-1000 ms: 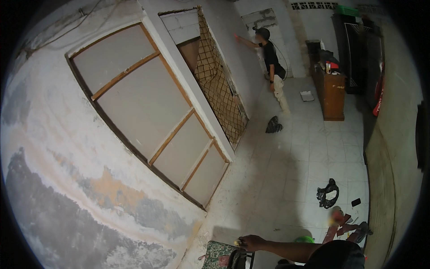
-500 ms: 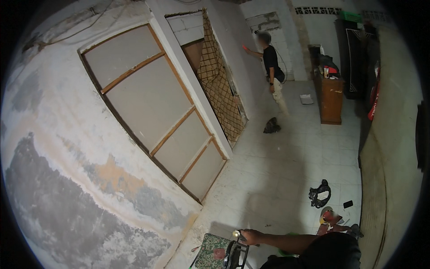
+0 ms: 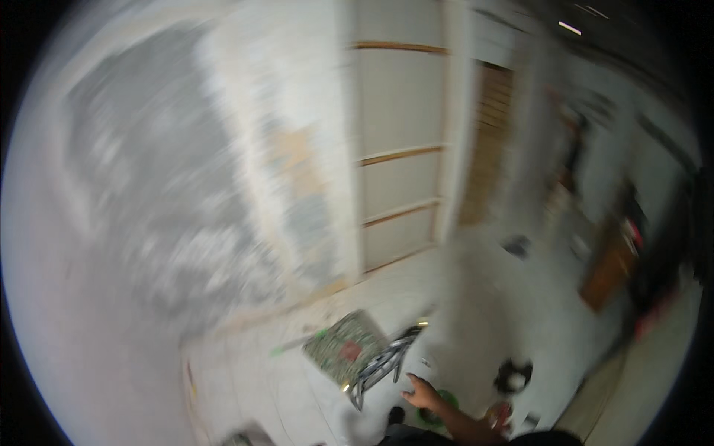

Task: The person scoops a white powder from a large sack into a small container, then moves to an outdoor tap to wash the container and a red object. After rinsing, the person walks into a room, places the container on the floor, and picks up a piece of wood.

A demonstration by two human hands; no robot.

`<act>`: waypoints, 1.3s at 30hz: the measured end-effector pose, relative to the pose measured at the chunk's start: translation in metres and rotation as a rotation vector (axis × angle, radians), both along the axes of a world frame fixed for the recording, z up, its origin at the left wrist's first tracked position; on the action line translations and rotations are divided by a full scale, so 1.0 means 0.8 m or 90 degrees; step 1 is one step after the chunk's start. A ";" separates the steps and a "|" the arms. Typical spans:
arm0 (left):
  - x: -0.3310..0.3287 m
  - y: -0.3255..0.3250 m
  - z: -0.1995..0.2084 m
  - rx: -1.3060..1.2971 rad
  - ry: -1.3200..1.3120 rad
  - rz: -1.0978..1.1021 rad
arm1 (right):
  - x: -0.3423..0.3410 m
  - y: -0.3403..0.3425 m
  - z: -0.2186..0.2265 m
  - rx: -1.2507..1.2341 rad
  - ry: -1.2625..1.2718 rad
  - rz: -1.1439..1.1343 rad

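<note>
My right hand reaches in from the lower edge, its fingers apart and empty. Close to its fingertips stands a folding chair with a dark metal frame and a green patterned seat. A small reddish flat piece lies on that seat. Beside the chair, a thin pale strip with a green end sticks out. Partly behind my forearm sits a round green container. My left hand is out of view. Motion blurs the whole picture.
A patched wall and a wood-framed panel rise at the left. Black plastic bag and red items lie on the floor at right. Farther off are a standing person, a dark bag and a wooden cabinet.
The view has swung left, so the wall and chair sit farther right. My right hand has let go of the chair's frame and now is apart from it, fingers spread.
</note>
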State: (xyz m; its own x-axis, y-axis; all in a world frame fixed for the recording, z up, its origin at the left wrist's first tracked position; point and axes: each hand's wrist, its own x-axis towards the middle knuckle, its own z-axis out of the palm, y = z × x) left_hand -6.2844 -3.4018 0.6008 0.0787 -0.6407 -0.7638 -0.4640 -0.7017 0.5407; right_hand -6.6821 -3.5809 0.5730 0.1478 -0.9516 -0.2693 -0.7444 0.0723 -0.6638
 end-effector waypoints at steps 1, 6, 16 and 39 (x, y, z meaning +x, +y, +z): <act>0.021 0.014 -0.076 -0.011 0.029 -0.019 | 0.003 0.021 -0.019 -0.021 0.020 0.045; 0.141 0.157 -0.306 -0.092 -0.147 0.041 | 0.147 0.103 -0.076 0.216 0.045 0.342; 0.142 0.270 -0.273 -0.055 -0.058 0.347 | 0.292 0.008 -0.098 0.185 0.183 0.605; 0.324 0.180 -0.120 -0.414 0.103 1.158 | 0.046 -0.062 -0.325 0.255 0.256 0.300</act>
